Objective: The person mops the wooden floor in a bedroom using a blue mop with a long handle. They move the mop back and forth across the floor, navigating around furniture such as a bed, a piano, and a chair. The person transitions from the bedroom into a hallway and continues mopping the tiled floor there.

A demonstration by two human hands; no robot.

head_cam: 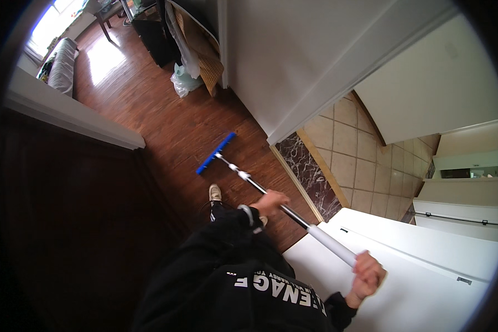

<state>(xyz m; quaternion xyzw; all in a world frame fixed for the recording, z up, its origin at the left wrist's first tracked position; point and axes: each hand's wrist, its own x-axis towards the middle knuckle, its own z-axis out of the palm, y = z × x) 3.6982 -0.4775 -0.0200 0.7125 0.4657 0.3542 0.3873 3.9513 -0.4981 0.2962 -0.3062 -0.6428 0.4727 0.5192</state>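
Note:
A long-handled floor sweeper or mop crosses the middle of the view. Its narrow blue head (216, 153) lies on the dark reddish wood floor (174, 112), ahead of my light-coloured shoe (215, 192). White joints link the head to a black and silver pole (296, 216). My left hand (271, 203) is closed round the middle of that pole. Farther back, at the end of the pale grey grip (332, 245), my right hand (368, 274) is wrapped round the handle. Whether the blue part is a brush or a pad I cannot tell.
A door frame (269, 139) and dark marble threshold (305, 166) border a tiled floor (344, 145) on the right. White cabinet (398, 265) is beside my right arm. A dark door (79, 186) stands left. Ahead are a plastic bag (184, 83), black cabinet (151, 39) and covered sofa (62, 66).

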